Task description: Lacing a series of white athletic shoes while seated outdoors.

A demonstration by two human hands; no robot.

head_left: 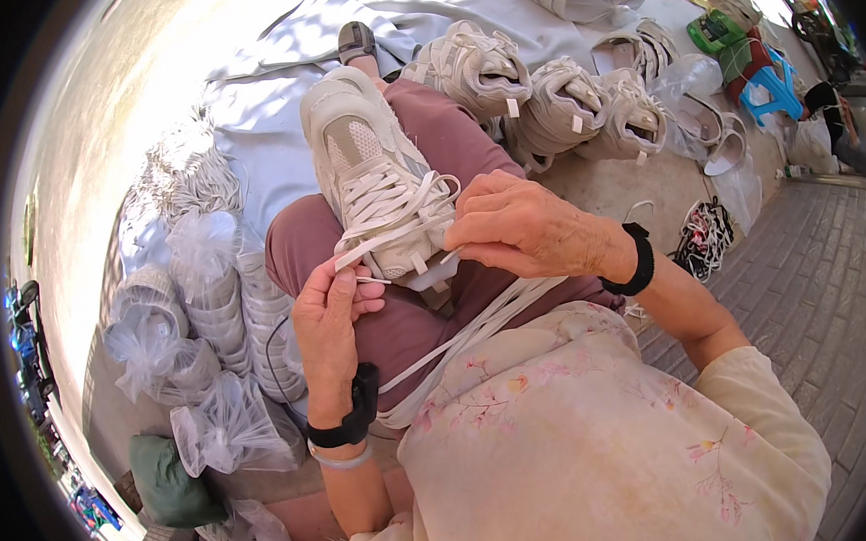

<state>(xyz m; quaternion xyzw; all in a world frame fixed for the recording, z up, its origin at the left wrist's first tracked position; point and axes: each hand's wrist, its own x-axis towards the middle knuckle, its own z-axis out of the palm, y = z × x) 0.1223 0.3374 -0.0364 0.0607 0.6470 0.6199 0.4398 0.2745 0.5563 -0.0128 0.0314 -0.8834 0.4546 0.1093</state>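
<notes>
A beige sneaker rests across my lap with its toe pointing away from me. White laces criss-cross its tongue, and loose ends hang near the collar. My left hand pinches one flat white lace between thumb and fingers, left of the shoe's heel. On the other side, my right hand is closed at the shoe's collar on a white lace; its fingertips are partly hidden. More long white laces lie over my thighs.
Several beige sneakers stand in a row beyond my right knee. Stacked white shoe parts in clear plastic bags and a heap of laces lie to the left. A blue stool and a bundle of dark and white cords are at the right.
</notes>
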